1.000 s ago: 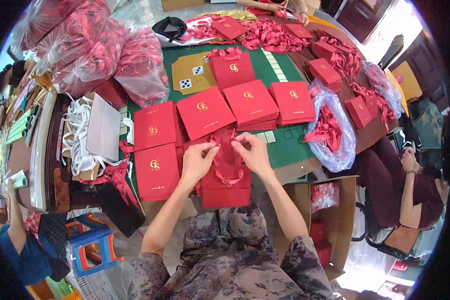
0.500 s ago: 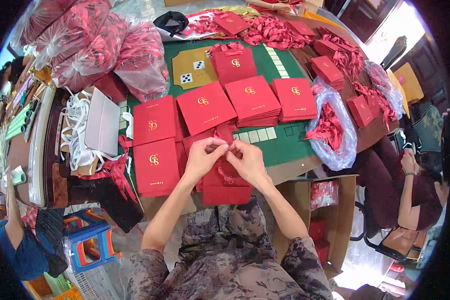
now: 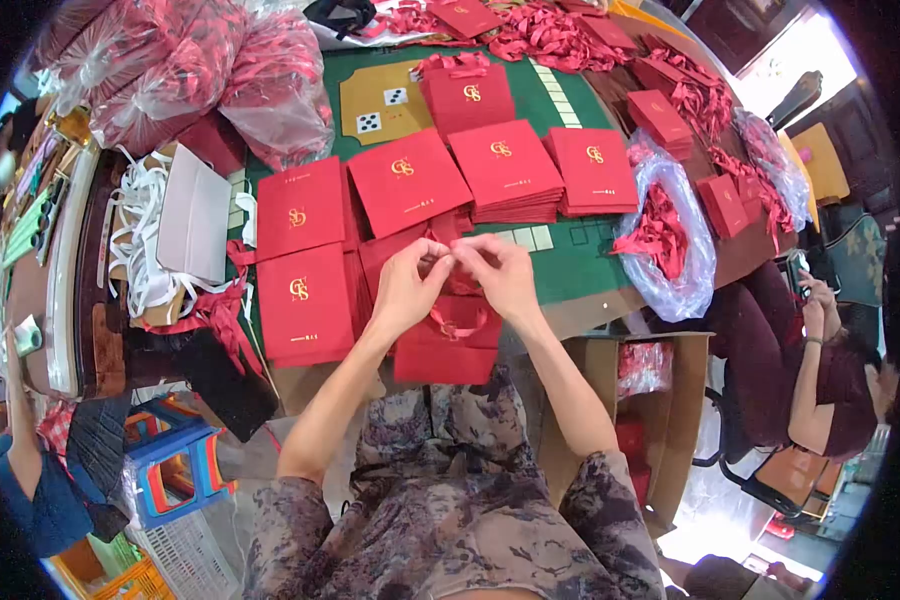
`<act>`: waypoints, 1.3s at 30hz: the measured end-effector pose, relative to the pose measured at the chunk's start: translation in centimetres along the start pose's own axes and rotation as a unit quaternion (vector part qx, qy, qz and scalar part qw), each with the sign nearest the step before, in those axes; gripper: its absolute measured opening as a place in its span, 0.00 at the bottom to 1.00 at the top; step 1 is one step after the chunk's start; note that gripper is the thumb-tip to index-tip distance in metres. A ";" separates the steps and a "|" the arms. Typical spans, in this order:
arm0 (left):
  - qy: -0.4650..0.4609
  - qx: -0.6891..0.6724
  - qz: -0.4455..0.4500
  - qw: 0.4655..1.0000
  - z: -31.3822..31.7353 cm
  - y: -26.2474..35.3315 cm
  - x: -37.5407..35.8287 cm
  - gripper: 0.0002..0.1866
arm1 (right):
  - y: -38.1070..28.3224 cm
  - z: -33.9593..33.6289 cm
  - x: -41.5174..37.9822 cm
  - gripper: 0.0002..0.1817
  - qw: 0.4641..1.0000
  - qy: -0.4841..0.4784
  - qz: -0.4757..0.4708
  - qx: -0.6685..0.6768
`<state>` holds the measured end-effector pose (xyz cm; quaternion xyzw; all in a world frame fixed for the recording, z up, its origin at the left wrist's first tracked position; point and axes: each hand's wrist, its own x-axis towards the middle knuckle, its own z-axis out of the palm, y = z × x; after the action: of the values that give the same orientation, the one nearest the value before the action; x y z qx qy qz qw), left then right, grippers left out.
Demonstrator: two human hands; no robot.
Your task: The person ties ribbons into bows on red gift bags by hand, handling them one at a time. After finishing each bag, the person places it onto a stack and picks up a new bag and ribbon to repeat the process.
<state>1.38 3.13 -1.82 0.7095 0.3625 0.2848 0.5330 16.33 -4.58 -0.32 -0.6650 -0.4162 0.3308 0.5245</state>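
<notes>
At the near edge of the counter [image 3: 610,302], in the head view, a red bag [image 3: 445,364] lies between the forearms, just below the hands. A ribbon handle [image 3: 457,331] rests in a loop on its face.

State of the hands: the left hand [image 3: 407,288] and right hand [image 3: 502,276] are nearly closed, each with thumb and forefinger brought together in a pinch. The two pinches meet above the bag. The material between the fingertips is very small and partly hidden; it is judged to be thin red ribbon. Whether a knot is present cannot be told.

Surroundings: stacked red bags [image 3: 303,305] stand beside the left hand, and further stacks [image 3: 506,165] lie beyond both hands. A clear plastic bag [image 3: 697,262] of loose red ribbons [image 3: 660,235] lies to the right.

Handling characteristics (judged): the bag is light, made of fairly stiff paper or card that creases under pressure. Grip it flat by the side edges, clear of the gold print. The ribbon is soft, limp and probably slippery; take it close to its end between thumb and forefinger. Excess tension may strain the paper where the handle is attached.
</notes>
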 end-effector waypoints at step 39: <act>-0.014 -0.219 0.047 0.975 -2.1 7.3 29.1 0.19 | 4.6 -21.6 -1.7 0.08 0.886 0.340 -0.095 -0.300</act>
<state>17.96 26.84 6.30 0.5961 0.2501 0.3724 0.6659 35.51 -15.70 0.20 -0.8196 -0.3527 -0.1077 0.4385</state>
